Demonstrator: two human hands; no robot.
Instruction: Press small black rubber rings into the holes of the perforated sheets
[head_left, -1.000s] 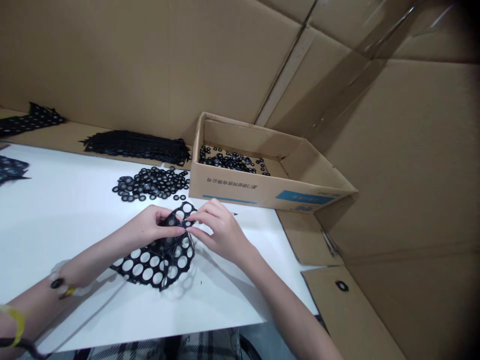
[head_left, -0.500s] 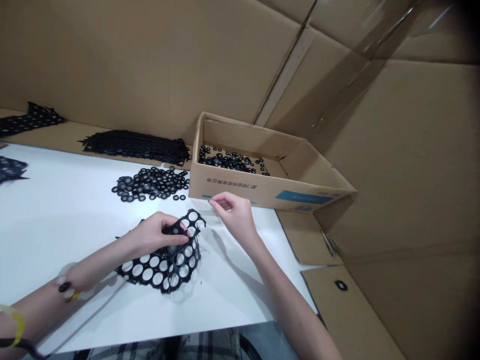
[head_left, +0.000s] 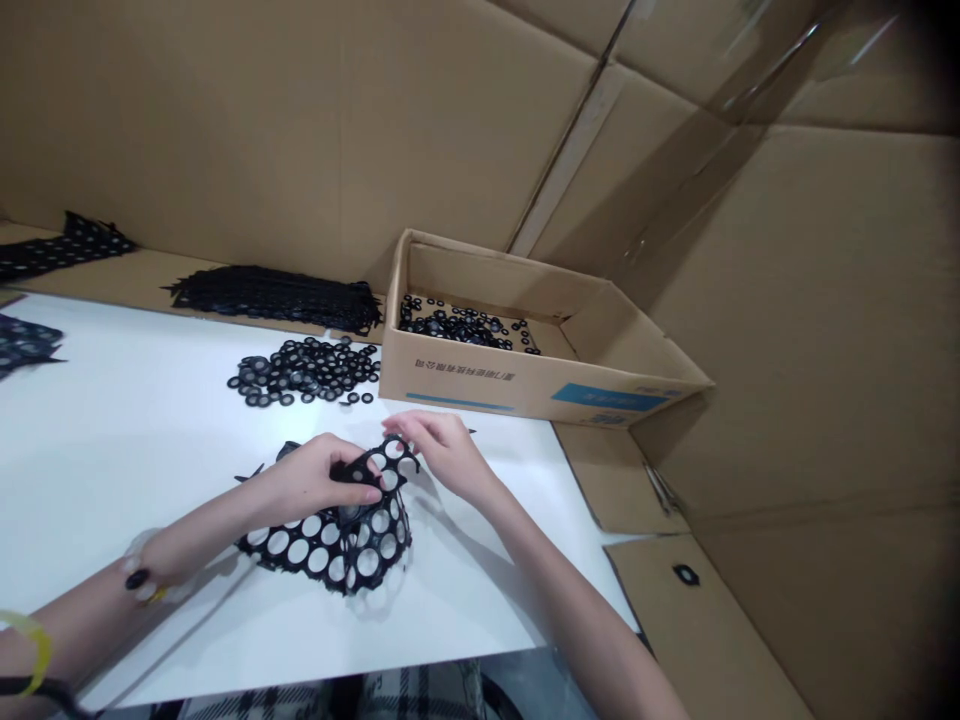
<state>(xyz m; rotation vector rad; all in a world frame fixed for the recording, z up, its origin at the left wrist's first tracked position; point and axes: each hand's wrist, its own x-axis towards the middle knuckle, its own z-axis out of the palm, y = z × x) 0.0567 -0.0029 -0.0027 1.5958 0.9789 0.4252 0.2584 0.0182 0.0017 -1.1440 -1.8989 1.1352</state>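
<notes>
One white table point(head_left: 135, 420), with an open cardboard box point(head_left: 525, 385) at its far side. Nearer, on the table, a perforated black sheet point(head_left: 349, 518), pinched between thumb and fingers of the left hand point(head_left: 319, 475). At the sheet's upper edge, the right hand point(head_left: 451, 455), fingers curled, anything pinched there impossible to tell. Left of the box, heaped small black rings point(head_left: 307, 370).

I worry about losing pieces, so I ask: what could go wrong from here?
The black sheet with round holes is bent in the left grip, with the right grip at its upper edge; its narrow strips might tear if pulled.
The pile of small black rings lies loose on the white tabletop, outside the open brown cardboard box; a knock could scatter some.
One black ring-shaped piece lies apart on the flat brown cardboard; it may be overlooked.
</notes>
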